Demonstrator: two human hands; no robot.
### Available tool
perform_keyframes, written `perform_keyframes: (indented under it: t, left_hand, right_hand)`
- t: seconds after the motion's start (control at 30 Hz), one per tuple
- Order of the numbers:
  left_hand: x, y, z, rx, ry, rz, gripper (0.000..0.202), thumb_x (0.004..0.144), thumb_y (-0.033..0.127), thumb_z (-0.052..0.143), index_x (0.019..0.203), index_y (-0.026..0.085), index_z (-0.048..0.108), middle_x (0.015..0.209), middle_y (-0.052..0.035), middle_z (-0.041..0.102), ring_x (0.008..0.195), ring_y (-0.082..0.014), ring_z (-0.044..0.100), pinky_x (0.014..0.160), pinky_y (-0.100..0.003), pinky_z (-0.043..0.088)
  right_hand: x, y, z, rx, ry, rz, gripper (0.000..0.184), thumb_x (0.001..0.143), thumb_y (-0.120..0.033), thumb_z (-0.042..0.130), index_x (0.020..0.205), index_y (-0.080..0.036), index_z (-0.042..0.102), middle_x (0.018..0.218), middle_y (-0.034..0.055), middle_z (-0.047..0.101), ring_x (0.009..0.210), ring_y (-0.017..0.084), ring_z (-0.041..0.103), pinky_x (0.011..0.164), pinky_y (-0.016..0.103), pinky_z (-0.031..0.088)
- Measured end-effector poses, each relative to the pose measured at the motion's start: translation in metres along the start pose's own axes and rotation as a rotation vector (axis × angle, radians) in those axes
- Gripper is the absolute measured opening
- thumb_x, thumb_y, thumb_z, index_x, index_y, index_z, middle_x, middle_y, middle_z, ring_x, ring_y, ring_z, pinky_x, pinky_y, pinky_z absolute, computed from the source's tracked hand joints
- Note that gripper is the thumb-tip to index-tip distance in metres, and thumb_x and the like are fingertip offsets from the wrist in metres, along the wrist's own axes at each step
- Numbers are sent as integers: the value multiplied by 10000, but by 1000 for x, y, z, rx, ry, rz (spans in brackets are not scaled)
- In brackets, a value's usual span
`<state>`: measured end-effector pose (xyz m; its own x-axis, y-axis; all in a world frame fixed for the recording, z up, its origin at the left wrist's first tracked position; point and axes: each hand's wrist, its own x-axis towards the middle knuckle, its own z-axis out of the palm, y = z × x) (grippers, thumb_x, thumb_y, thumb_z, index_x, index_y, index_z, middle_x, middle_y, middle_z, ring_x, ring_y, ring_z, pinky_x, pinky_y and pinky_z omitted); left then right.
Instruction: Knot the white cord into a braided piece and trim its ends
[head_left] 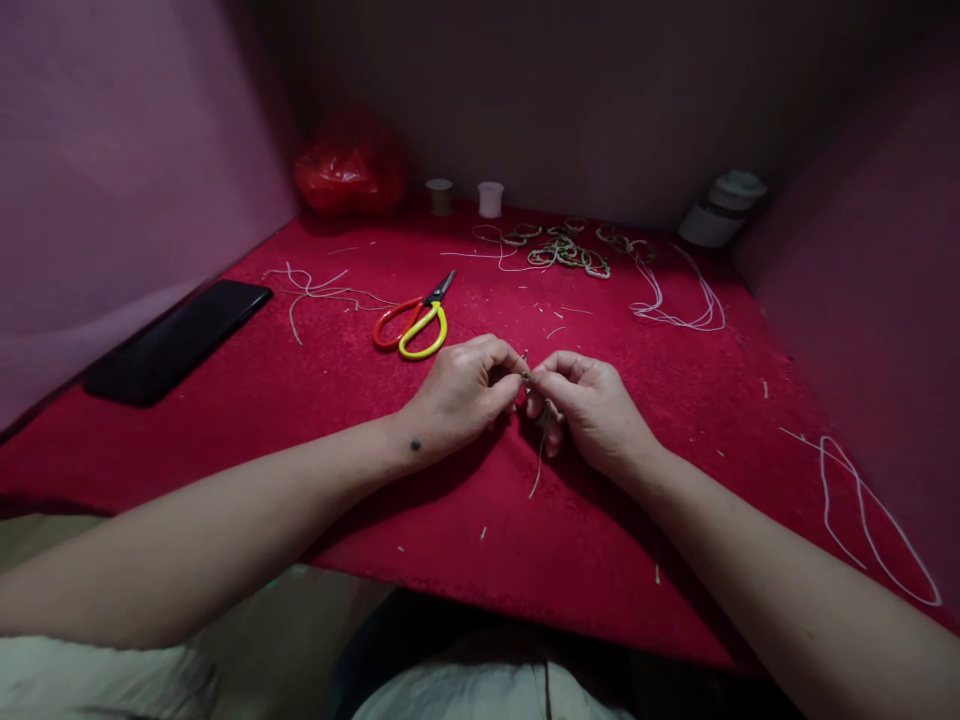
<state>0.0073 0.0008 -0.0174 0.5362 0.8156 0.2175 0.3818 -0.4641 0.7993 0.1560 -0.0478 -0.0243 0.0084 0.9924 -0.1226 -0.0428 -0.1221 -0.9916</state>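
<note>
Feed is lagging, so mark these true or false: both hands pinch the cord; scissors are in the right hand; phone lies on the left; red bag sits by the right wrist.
Left hand and right hand both pinch the cord: true.
Scissors in the right hand: false; they lie on the cloth beyond the left hand.
Phone on the left: true.
Red bag by the right wrist: false; it sits in the far corner.
</note>
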Motion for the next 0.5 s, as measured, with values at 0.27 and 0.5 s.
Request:
perform_keyframes:
  t: [0.27,0.5]
  left_hand:
    - [-1,0,1,38,6,39,136,792,72,519,775,129,642,647,-6,611,556,-82,557,528,-193,440]
    - [-1,-2,2,8,29,37,150,787,68,519,801,125,657,641,-8,650,557,-89,595,544,-204,479]
  right_hand:
    - [0,-2,1,-47,22,-4,149,794,-206,541,654,-187,493,514,-51,593,276,60,470,274,173,353]
    - [-1,-2,2,-57,30,0,147,799,-172,528,656,-185,496,509,-50,597,278,61,475,281,174,356]
